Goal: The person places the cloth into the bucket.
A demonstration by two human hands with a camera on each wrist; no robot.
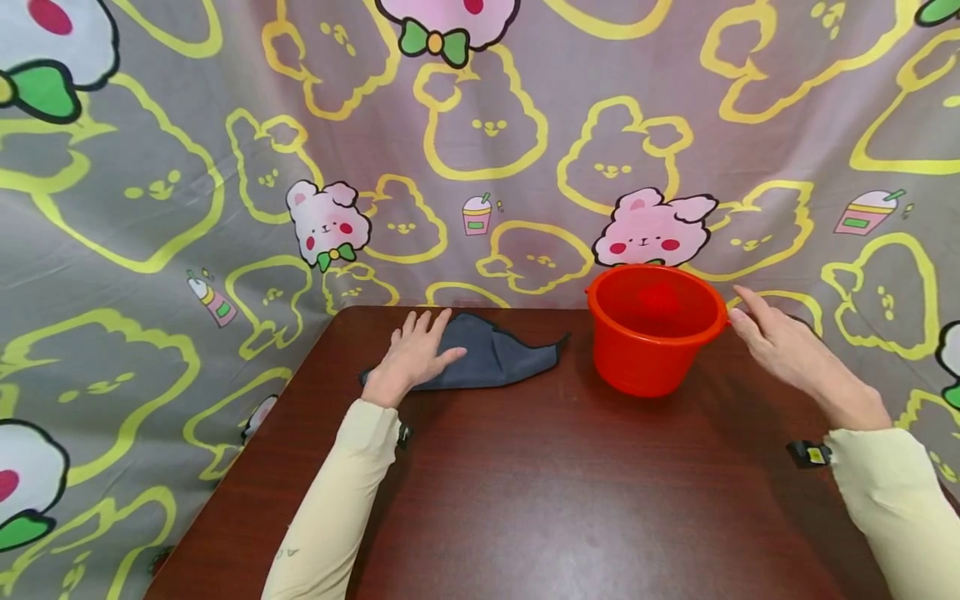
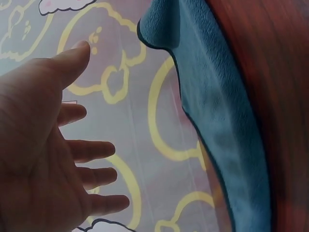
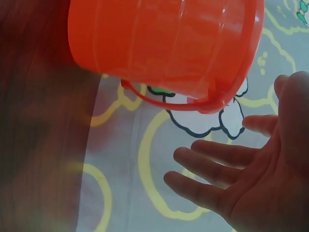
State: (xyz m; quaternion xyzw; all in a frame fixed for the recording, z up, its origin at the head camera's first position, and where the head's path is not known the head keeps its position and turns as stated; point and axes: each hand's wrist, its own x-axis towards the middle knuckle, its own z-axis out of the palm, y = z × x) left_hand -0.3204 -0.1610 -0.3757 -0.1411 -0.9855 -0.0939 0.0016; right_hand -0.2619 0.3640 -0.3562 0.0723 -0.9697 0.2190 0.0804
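Note:
A dark blue-grey cloth (image 1: 491, 354) lies crumpled near the back of the table, and in the left wrist view the cloth (image 2: 212, 101) shows a fuzzy face and a dark edge. My left hand (image 1: 412, 354) hovers over its left part with fingers spread, apart from it in the left wrist view. To the right stands a red plastic bucket (image 1: 647, 358), upright, its handle (image 3: 169, 104) hanging down on the far side. Beside the bucket's right rim my right hand (image 1: 787, 346) is held out with straight fingers, gripping nothing; the right wrist view shows a gap between them.
The dark brown wooden table (image 1: 570, 500) ends at the back against a grey curtain (image 1: 525, 108) with yellow bear outlines. Small wrist cameras (image 1: 810, 453) are strapped below both cuffs.

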